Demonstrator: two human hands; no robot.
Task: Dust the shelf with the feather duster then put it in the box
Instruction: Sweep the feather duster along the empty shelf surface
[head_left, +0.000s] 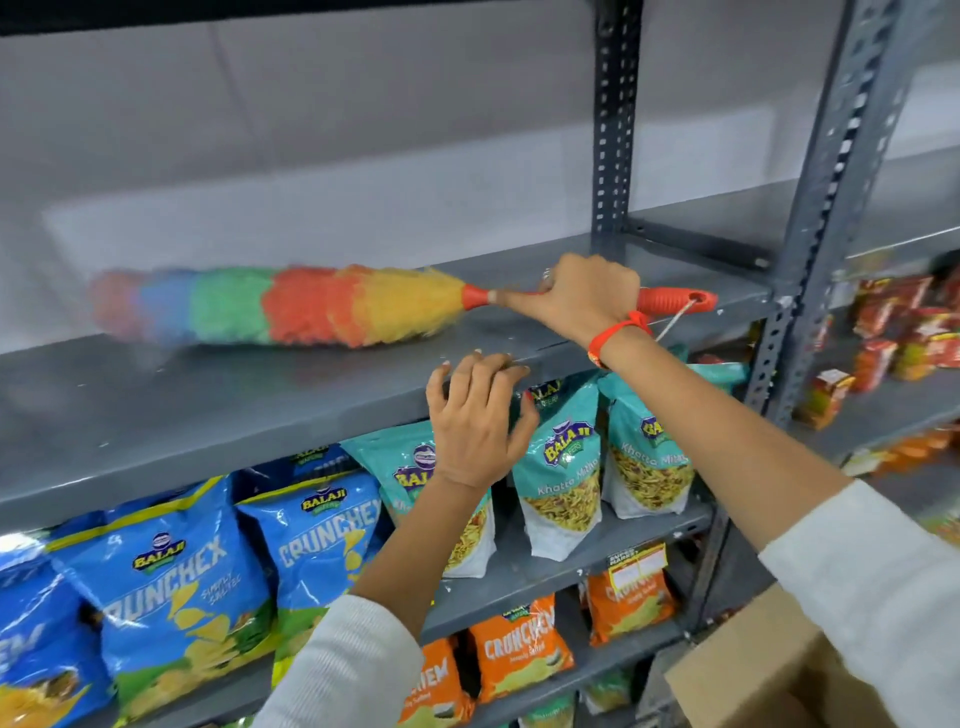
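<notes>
Right hand (584, 299): fingers clamped on rainbow feather duster (275, 306), laid flat mid-frame to sweep grey metal shelf (156, 405).
Left hand (475, 415): fingers spread, bracing shelf edge.

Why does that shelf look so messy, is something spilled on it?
Nothing is spilled. The grey shelf only has small pale specks and scuffs near its front edge, beside the left hand. The feather duster in the right hand looks smeared, probably because it is moving.
</notes>
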